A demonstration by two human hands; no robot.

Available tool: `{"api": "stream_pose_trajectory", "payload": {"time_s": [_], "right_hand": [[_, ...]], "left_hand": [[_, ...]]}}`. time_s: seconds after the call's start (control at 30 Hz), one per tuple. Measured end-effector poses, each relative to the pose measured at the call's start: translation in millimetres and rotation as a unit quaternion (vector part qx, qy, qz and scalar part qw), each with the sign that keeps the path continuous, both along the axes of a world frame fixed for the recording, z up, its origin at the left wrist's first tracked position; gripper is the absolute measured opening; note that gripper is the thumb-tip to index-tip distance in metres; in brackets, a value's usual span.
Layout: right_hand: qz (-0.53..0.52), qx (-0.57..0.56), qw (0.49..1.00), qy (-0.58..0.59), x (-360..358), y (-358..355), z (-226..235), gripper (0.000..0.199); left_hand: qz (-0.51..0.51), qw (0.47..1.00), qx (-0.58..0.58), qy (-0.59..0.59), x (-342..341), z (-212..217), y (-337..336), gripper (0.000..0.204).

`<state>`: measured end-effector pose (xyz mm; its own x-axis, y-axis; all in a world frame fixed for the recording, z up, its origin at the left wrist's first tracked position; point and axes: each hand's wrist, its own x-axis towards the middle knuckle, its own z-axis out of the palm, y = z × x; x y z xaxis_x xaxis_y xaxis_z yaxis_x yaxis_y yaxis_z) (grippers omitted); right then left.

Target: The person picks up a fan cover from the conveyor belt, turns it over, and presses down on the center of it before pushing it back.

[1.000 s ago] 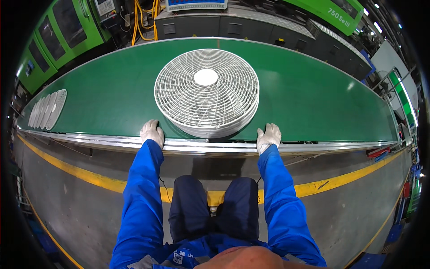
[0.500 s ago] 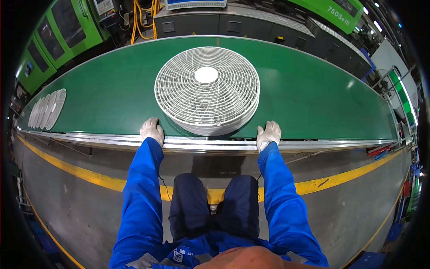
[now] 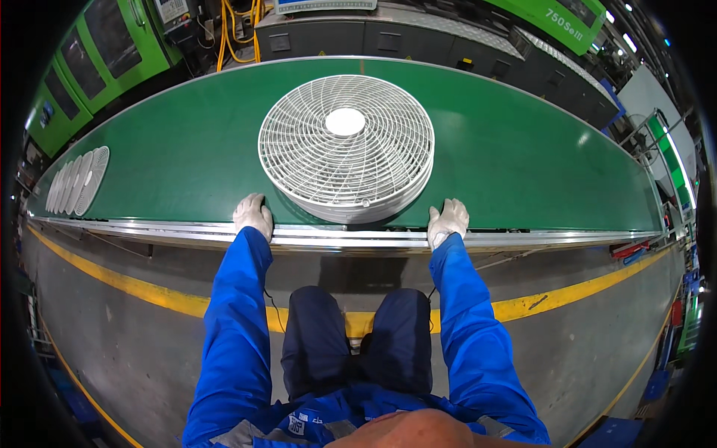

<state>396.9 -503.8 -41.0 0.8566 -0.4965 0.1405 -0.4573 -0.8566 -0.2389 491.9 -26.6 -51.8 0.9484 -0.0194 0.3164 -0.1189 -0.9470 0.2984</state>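
A factory floor (image 3: 112, 336) of smooth grey spreads below a flat, matte green conveyor belt (image 3: 508, 164) that spans the frame, its near edge trimmed with a shiny metal rail (image 3: 351, 239). At upper left stands a glossy green machine housing (image 3: 112, 45) with dark window panels. Below it, at the far left of the belt, several thin, round white grilles (image 3: 88, 181) overlap in a row. Yellow hoses (image 3: 224, 37) hang at upper left of centre.

Left of centre, the left hand (image 3: 254, 215), in a pale knit glove, rests on the belt's near edge, fingers extended and close together, gripping nothing. At centre lies a thick stack of round white fan grilles (image 3: 346, 122), the top one a web of curved ribs around a smooth, solid oval-looking hub; both hands are apart from it. Behind run dark grey, boxy closed cabinets (image 3: 411, 45), contents hidden. Right of centre, the similarly gloved right hand (image 3: 449, 220) rests on the edge, its fingers slightly parted and empty.
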Motion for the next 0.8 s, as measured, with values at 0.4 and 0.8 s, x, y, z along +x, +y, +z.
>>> {"api": "stream_pose_trajectory", "payload": {"time_s": [0.4,0.8], "right_hand": [[0.009,-0.016,1.000,-0.014,1.0,1.8,-2.5,0.055],[0.001,-0.025,1.000,-0.012,2.5,2.4,-8.5,0.055]], "left_hand": [[0.001,1.000,0.000,-0.002,1.7,-2.4,3.6,0.037],[-0.008,1.000,-0.003,-0.013,1.9,-3.6,5.7,0.035]]}}
